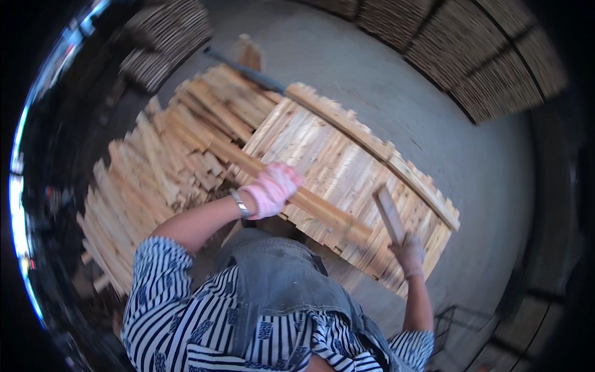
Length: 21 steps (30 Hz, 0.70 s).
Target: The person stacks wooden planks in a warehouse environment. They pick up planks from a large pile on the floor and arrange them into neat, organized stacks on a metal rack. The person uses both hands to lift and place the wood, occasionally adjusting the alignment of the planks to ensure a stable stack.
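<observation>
My left hand (273, 191), in a pink and white glove, is closed round a long narrow wooden board (328, 214). This board slants across the near side of a flat panel of boards laid side by side (334, 155). At the right end of the panel, my right hand (409, 255), also gloved and somewhat blurred, grips the lower end of a short wooden piece (388, 214). That piece points up and away over the panel. Its contact with the boards beneath cannot be made out.
A loose pile of boards (142, 167) lies to the left. Along the panel's far edge runs a wooden strip (372, 146), with a grey bar (248, 73) beyond its left end. Large board stacks (477, 56) stand across the grey floor (334, 59). A dark metal frame (462, 325) is at lower right.
</observation>
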Tool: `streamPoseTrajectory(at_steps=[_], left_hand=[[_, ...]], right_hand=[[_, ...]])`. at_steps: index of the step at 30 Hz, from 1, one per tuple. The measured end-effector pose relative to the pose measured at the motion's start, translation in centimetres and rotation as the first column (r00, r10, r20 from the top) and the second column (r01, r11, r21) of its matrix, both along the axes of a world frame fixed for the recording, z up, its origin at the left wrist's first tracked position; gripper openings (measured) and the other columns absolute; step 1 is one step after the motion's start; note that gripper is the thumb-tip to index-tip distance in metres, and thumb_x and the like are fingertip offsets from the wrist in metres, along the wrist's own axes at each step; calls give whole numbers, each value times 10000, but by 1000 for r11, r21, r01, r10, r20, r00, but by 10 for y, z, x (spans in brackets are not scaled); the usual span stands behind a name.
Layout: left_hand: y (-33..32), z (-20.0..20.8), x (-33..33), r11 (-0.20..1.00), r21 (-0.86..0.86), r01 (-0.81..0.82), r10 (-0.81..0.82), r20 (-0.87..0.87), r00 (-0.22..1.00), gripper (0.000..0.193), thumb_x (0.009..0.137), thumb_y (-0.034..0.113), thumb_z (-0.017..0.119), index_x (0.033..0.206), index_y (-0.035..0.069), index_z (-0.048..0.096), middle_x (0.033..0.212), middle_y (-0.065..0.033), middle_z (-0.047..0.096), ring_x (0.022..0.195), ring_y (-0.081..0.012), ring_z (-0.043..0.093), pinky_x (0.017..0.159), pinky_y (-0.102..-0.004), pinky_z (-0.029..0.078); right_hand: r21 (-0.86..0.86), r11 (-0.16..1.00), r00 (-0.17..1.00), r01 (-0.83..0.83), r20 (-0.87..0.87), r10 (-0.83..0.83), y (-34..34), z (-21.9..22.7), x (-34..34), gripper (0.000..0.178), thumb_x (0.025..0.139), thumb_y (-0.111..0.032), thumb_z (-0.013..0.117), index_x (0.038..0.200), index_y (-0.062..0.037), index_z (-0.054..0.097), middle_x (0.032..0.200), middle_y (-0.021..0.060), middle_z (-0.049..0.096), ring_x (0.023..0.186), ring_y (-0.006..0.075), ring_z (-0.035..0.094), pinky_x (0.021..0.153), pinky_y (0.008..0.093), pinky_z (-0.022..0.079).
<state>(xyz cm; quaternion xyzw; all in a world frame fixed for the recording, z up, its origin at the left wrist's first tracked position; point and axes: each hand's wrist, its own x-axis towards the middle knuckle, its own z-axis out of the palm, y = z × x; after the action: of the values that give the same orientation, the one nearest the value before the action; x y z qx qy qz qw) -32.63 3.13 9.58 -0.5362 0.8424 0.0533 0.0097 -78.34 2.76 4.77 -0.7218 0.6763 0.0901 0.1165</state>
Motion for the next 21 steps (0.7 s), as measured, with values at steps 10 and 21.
streamPoseTrajectory(at_steps=[10,21], left_hand=[[26,-213,-39,973,226,-54,38,74,997,186,837,182,590,1013,185,651,1051,-30,637,1063,-235,624,859,-401,493],[-7,-164,-26,917,389,-88,-33,295,955,200,911,212,560,1085,204,658,1176,-9,628,1133,-216,590,912,-414,465]], right_hand=[[190,978,990,92,-119,-71,88,-124,-17,488,744,-248,792,1150,-87,575,1194,195,591,1145,391,564,972,461,487],[239,969,993,67,-108,-42,87,-134,-40,476,743,-173,761,1160,-54,564,1162,212,597,1098,406,563,961,462,481]])
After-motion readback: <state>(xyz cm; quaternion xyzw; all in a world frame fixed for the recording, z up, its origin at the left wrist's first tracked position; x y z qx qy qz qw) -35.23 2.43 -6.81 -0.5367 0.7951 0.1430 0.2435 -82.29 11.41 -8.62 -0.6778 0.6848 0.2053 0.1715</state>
